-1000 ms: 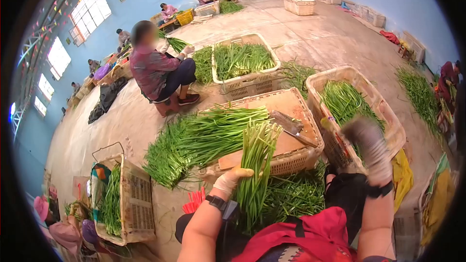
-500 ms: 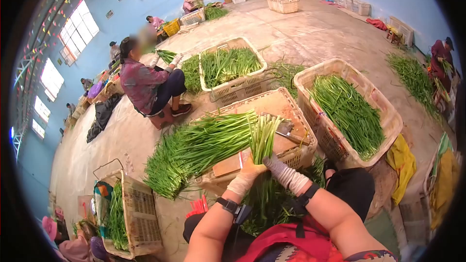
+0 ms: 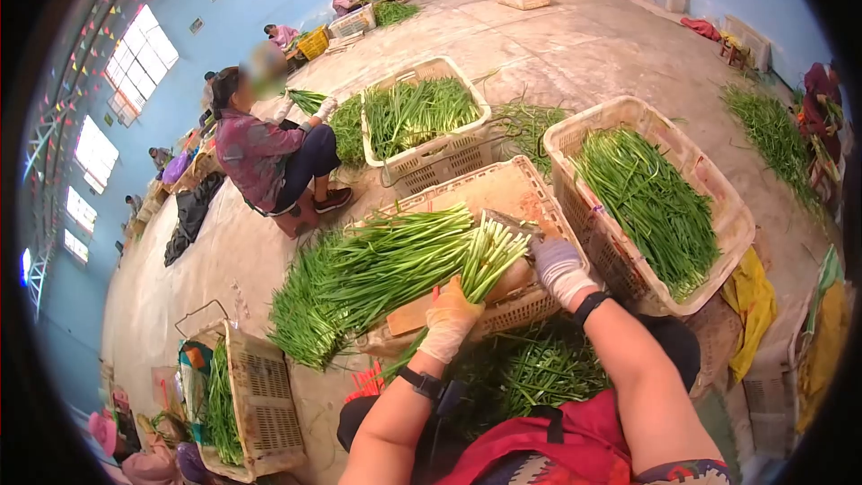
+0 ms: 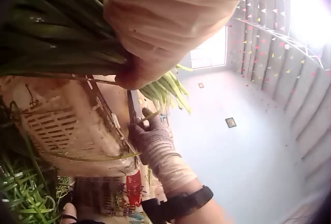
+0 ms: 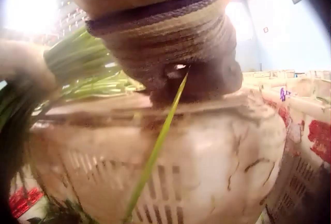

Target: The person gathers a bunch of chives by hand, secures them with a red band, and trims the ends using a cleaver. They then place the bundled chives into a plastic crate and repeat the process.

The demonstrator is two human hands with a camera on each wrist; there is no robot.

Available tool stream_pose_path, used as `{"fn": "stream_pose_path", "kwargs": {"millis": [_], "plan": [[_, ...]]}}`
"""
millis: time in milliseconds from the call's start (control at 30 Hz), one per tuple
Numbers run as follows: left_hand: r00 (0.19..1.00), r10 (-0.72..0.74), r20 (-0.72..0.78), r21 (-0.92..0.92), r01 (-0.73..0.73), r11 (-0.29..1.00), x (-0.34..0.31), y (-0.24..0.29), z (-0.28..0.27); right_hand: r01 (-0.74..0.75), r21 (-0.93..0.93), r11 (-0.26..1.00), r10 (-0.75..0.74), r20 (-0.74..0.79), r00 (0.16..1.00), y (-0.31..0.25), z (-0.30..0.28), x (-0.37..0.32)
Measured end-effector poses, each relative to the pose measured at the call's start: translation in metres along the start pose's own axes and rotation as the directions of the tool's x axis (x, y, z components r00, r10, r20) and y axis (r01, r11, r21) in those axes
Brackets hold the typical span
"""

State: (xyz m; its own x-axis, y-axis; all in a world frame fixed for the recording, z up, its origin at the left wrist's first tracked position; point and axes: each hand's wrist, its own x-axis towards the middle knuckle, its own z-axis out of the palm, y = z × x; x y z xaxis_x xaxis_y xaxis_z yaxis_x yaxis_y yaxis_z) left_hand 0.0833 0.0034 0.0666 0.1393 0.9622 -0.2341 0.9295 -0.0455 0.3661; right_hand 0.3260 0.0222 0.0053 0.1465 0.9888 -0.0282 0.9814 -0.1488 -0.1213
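Note:
My gloved left hand (image 3: 452, 316) grips a bundle of green stalks (image 3: 492, 256), pale ends pointing up and right over the crate-top board (image 3: 516, 189). The left wrist view shows its glove (image 4: 176, 22) close up, leaves (image 4: 57, 32) trailing left. At the board's right side, my right hand (image 3: 558, 268) curls round the handle of a knife, whose blade (image 3: 508, 220) lies partly behind the stalk ends; the handle is mostly hidden. In the right wrist view a loose green leaf (image 5: 160, 141) hangs below the curled hand (image 5: 176, 53). A large pile of stalks (image 3: 386, 256) lies to the left.
A crate of greens (image 3: 646, 207) stands close on the right, another (image 3: 422, 117) beyond the board, and a third (image 3: 260, 395) at the lower left. Loose greens (image 3: 552, 368) lie below the board. A person (image 3: 269, 153) sits at the left, holding stalks.
My right hand came down from the right-hand crate to the bundle, then moved right to the knife on the board. My left hand has lowered and tilted the bundle rightward.

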Motion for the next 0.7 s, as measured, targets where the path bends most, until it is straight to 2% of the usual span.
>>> {"fn": "stream_pose_path", "kwargs": {"millis": [67,100,133,200,233,300,333,367,400,467,533,600,633,700], "plan": [[0.998,0.035,-0.058,0.063,-0.031,0.998,-0.001,0.004,-0.002,-0.047,0.103,0.994,0.036,0.11,0.993,0.014,-0.038,-0.007],[0.995,0.055,-0.088,0.089,-0.048,0.995,0.0,0.009,-0.002,-0.152,0.314,0.937,0.127,0.098,0.987,0.021,-0.07,-0.018],[0.995,0.07,-0.076,0.114,-0.061,0.992,0.005,0.016,-0.002,-0.221,0.443,0.869,0.201,0.094,0.975,0.041,-0.064,-0.013],[0.994,0.1,-0.039,0.161,-0.092,0.983,0.013,0.03,0.0,-0.148,0.503,0.851,0.291,-0.219,0.931,0.067,-0.066,-0.032],[0.986,0.157,-0.059,0.186,-0.144,0.972,0.014,0.041,0.001,-0.187,0.482,0.856,0.308,-0.184,0.934,0.063,-0.088,-0.05],[0.983,0.182,-0.002,0.266,-0.175,0.948,0.03,0.048,0.02,-0.269,0.438,0.858,0.348,-0.11,0.931,0.039,-0.127,-0.083],[0.982,0.189,0.025,0.306,-0.187,0.933,0.039,0.049,0.032,-0.328,0.35,0.877,0.364,-0.039,0.931,0.034,-0.107,-0.08],[0.98,0.19,0.055,0.342,-0.197,0.919,0.046,0.048,0.042,-0.299,0.265,0.916,0.293,0.065,0.954,0.03,-0.09,-0.081],[0.964,0.266,-0.005,0.368,-0.246,0.897,0.039,0.054,0.038,-0.257,0.185,0.949,0.226,0.172,0.959,0.025,-0.087,-0.085],[0.906,0.408,-0.114,0.432,-0.325,0.841,0.024,0.061,0.029,-0.233,0.206,0.951,0.203,0.157,0.967,0.023,-0.087,-0.095],[0.893,0.44,-0.093,0.41,-0.368,0.834,0.037,0.053,0.042,-0.243,0.29,0.926,0.197,0.177,0.964,0.026,-0.11,-0.103],[0.88,0.467,-0.084,0.418,-0.395,0.818,0.04,0.046,0.049,-0.263,0.456,0.85,0.28,0.032,0.96,0.037,-0.102,-0.099],[0.868,0.489,-0.082,0.439,-0.409,0.8,0.039,0.047,0.048,-0.203,0.488,0.849,0.252,-0.035,0.967,0.04,-0.104,-0.101],[0.84,0.539,-0.063,0.477,-0.449,0.755,0.035,0.05,0.045,-0.111,0.52,0.847,0.127,0.006,0.992,0.036,-0.124,-0.112]]}}
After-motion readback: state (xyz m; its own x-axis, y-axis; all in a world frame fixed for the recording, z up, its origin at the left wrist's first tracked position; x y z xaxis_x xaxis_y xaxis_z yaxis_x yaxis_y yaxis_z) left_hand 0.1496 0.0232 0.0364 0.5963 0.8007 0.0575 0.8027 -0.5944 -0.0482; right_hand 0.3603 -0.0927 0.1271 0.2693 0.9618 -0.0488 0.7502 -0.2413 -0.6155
